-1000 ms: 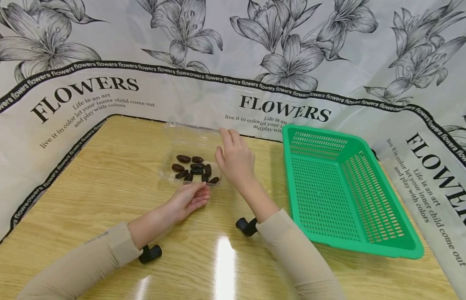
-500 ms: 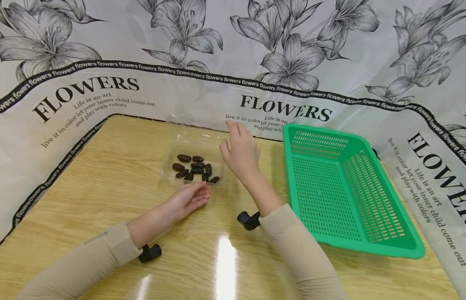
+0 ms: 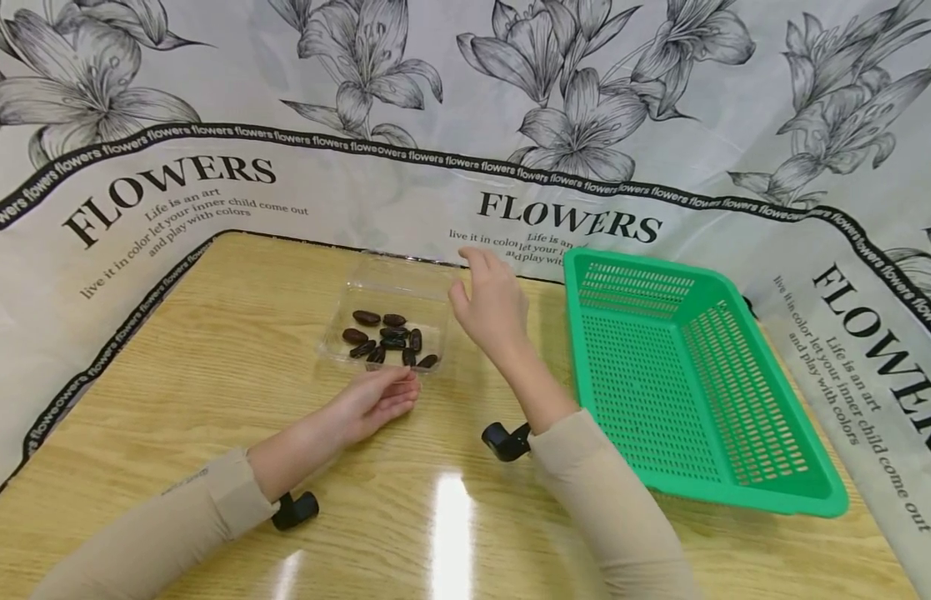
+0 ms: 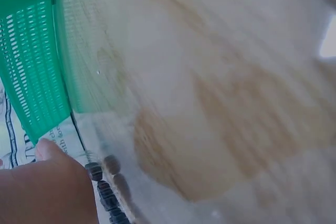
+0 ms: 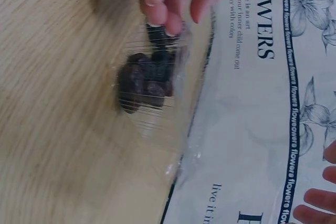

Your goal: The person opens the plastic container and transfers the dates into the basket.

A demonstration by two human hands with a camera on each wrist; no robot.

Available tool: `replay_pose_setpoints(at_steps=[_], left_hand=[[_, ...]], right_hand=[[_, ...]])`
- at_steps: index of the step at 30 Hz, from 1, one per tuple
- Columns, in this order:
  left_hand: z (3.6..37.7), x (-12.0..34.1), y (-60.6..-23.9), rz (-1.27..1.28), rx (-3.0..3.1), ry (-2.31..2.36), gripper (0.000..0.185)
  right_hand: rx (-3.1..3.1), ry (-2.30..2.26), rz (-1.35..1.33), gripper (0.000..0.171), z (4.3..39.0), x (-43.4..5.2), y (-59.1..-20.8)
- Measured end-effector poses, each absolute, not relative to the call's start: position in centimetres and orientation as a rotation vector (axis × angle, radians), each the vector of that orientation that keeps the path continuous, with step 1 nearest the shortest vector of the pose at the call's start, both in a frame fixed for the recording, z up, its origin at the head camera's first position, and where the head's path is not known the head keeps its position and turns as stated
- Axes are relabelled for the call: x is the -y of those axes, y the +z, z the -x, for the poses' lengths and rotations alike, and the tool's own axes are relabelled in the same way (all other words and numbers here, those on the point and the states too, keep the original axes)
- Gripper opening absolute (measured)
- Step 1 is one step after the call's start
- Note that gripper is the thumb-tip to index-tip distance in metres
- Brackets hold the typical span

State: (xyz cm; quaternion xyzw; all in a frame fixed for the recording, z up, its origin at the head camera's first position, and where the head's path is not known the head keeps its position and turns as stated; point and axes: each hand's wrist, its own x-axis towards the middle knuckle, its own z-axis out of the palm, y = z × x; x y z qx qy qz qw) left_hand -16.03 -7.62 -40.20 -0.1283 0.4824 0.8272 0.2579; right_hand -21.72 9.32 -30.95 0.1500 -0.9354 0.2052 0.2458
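A clear plastic container (image 3: 337,346) holding several dark dates (image 3: 388,337) stands on the wooden table (image 3: 210,375), its clear lid (image 3: 405,273) tipped back behind it. My left hand (image 3: 381,400) rests on the table at the container's front edge, fingers relaxed and holding nothing. My right hand (image 3: 493,307) hovers just right of the container with loose, empty fingers. The blurred right wrist view shows the dates (image 5: 147,80) with my left hand's fingertips (image 5: 168,11) at the container's rim. In the left wrist view, the dates (image 4: 111,195) lie beside my left hand (image 4: 47,190).
A green slotted plastic basket (image 3: 765,433) with nothing in it stands to the right of my right arm, also showing as the basket (image 4: 31,66) in the left wrist view. A flower-printed sheet (image 3: 585,150) rises around the table's back and sides.
My right hand rose from the lid's edge and drew slightly right, away from the container. The lid now lies tipped back. My left hand stayed put.
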Motion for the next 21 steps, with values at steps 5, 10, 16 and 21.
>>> replay_pose_setpoints(at_steps=[5, 10, 16, 21], left_hand=[[15.9, 8.0, -39.9, 0.193, -1.444, 2.039, 0.04], [15.8, 9.5, -38.3, -0.059, -1.586, 1.817, 0.044], [16.9, 12.6, -35.3, -0.173, -1.761, 1.785, 0.048], [18.3, 15.8, -34.0, -0.106, -1.921, 1.844, 0.049]], right_hand=[[2.654, 0.776, -0.366, 0.036, 21.1, -10.3, -29.2], [2.767, 1.06, -0.342, 0.035, 20.3, -11.2, -27.2], [2.858, 1.274, -0.51, 0.033, 20.1, -12.4, -25.9], [2.901, 1.372, -0.642, 0.032, 20.3, -12.9, -25.9]])
